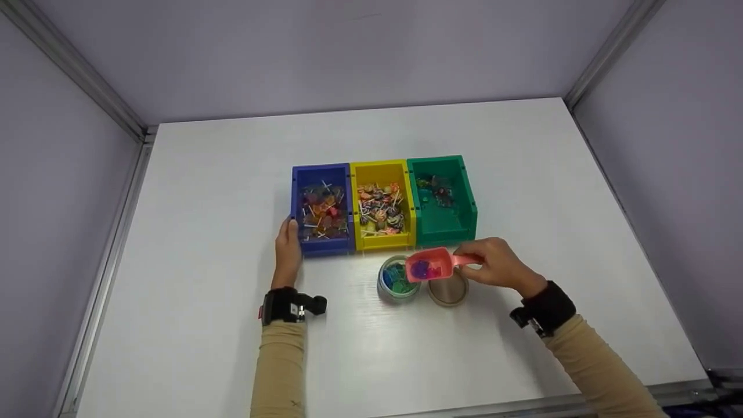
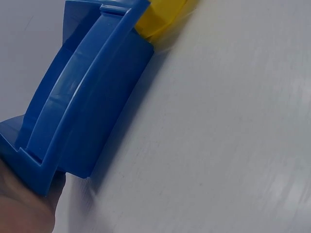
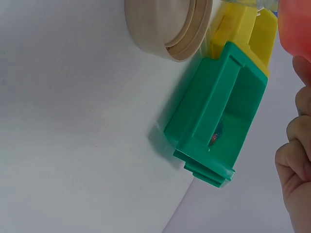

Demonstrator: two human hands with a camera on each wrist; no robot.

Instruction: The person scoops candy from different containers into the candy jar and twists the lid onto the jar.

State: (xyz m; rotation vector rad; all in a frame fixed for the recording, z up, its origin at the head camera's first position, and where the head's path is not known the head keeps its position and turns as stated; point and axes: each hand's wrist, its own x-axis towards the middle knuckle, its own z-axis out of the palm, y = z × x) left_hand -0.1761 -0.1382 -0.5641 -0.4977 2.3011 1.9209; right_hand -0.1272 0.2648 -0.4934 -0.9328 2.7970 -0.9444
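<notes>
a: what's the right hand (image 1: pixel 496 264) doing?

b: its fingers are curled round the handle of a pink scoop (image 1: pixel 430 266), gripping it. the scoop holds a few coloured sweets and sits over the near rim of a glass jar (image 1: pixel 397 281), which has blue and green pieces inside.

a: and the cap?

b: a tan lid (image 1: pixel 448 289) lies on the table (image 1: pixel 203 325) just right of the jar, partly under the scoop's handle. the right wrist view shows it lying near the green bin.

a: the left hand (image 1: pixel 288 249)?

b: fingers straight, resting against the near left corner of the blue bin (image 1: pixel 321 174). it pinches nothing; the left wrist view shows that corner right up against the hand.

a: how do the bins stand?

b: three in a row, touching: blue on the left, a yellow bin (image 1: pixel 382 171) in the middle, a green bin (image 1: pixel 444 232) on the right. blue and yellow are heaped with lollipops; green has only a few pieces at the back. jar and lid stand just in front of yellow and green.
</notes>
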